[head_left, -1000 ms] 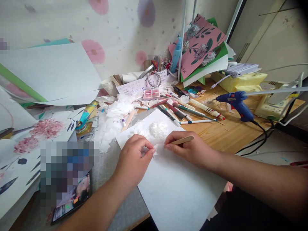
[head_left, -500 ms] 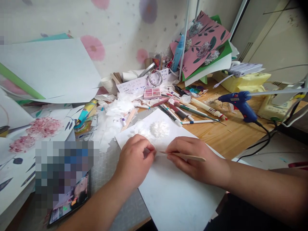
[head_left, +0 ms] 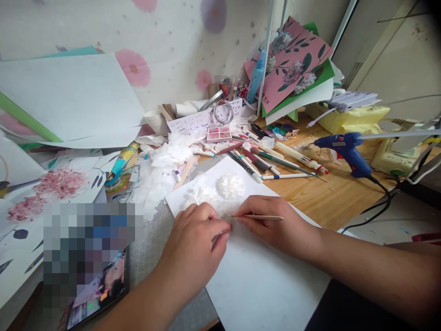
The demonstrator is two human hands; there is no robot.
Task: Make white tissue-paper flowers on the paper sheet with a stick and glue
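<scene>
On a white sheet [head_left: 262,280] lie two fluffy white paper flowers, one full and round [head_left: 229,186], the other [head_left: 200,193] partly behind my left hand. My right hand [head_left: 263,220] grips a thin wooden stick [head_left: 272,217], its tip pointing left near the lower edge of the white petals. My left hand [head_left: 200,243] is beside that tip, thumb and forefinger nearly together; whatever sits between them is too small or hidden to make out.
White tissue scraps [head_left: 168,154] heap behind the sheet at left. Pens and brushes [head_left: 262,158] lie behind it. A blue glue gun [head_left: 347,149] rests at right, its cord trailing down. A phone [head_left: 103,294] stands at lower left.
My left hand has shifted slightly down and right, uncovering more of the left flower. The stick in my right hand has turned to lie flatter, with its tip close to the left fingers.
</scene>
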